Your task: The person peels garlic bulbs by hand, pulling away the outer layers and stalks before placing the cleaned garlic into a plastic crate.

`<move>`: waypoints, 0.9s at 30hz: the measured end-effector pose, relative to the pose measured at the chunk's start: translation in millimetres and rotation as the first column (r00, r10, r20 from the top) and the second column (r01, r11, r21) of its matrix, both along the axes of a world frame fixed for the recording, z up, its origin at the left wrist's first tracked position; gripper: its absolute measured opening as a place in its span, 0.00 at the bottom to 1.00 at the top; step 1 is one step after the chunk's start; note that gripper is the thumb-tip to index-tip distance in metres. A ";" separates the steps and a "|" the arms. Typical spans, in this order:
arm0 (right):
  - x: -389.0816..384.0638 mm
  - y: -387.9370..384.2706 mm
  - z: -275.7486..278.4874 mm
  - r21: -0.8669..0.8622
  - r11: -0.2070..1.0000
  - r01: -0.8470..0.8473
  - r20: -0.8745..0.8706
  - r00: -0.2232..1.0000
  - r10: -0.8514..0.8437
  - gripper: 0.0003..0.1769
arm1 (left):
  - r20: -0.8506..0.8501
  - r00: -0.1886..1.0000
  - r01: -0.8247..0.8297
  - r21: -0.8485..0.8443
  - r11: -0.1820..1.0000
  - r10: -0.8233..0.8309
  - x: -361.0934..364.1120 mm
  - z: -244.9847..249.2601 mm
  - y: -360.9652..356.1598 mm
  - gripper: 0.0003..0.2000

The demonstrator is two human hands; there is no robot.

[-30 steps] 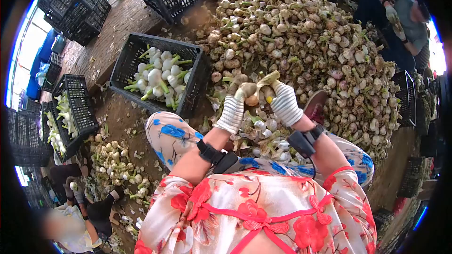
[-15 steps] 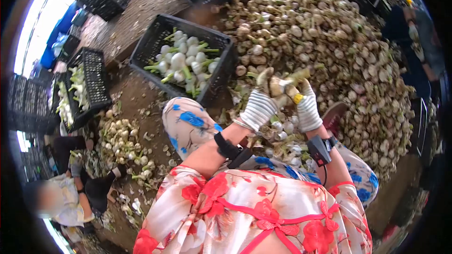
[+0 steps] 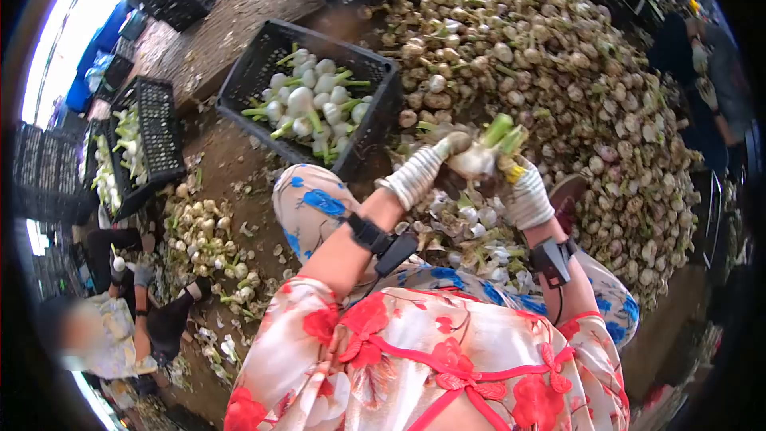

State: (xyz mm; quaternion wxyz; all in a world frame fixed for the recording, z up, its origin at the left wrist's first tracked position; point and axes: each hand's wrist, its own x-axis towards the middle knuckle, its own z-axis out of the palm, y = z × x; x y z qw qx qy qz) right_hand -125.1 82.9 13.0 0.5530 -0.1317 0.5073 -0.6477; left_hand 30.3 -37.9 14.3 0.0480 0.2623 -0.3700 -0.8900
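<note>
In front of me is a garlic bulb (image 3: 472, 162) with short green stem ends pointing up and right. My left hand (image 3: 427, 168), in a white striped glove, is closed round its left side. My right hand (image 3: 528, 191), also gloved, is closed at the stem side; a yellow patch shows at its fingers, but I cannot make out what it is. Loose papery skins (image 3: 479, 227) and garlic scraps lie below the hands. Beyond my left hand, a black crate (image 3: 255, 56) holds cleaned white garlic (image 3: 302, 101) with trimmed green stems.
A large heap of unpeeled garlic (image 3: 558, 72) spreads ahead and to the right. Left, another black crate (image 3: 163, 132) stands near a smaller garlic pile (image 3: 209, 231). A co-worker (image 3: 120, 335) sits at lower left; another person (image 3: 714, 72) is at far right.
The garlic bulb has turned, so its green stem ends now point upward. My left hand has shifted slightly and bent its wrist. The co-worker at left now holds up a white bulb.
</note>
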 end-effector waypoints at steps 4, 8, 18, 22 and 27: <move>14.5 -3.0 -1.6 -0.007 1.000 -0.010 -0.196 0.981 0.008 0.12 | -0.136 0.929 -0.370 -0.382 0.847 0.345 -15.0 -16.1 17.0 0.26; -13.4 -7.5 -6.9 0.018 1.000 0.002 -0.586 0.810 0.009 0.08 | -0.196 0.966 -0.228 -0.355 0.907 0.166 -5.7 -18.9 10.3 0.26; -3.8 4.1 7.6 -0.097 0.986 -0.134 -0.290 0.952 0.101 0.13 | 0.018 0.891 -0.439 -0.225 0.870 0.454 -12.2 -40.9 9.0 0.11; -22.4 -2.8 -6.1 -0.275 0.959 0.072 0.050 0.997 -0.060 0.10 | -0.004 0.747 -0.644 -0.255 0.722 0.665 -8.4 -40.7 3.4 0.10; -74.2 2.1 -113.4 0.379 0.919 -0.108 -0.618 0.710 0.338 0.20 | -0.102 0.720 -0.686 -0.252 0.683 0.686 0.6 -22.7 -9.5 0.08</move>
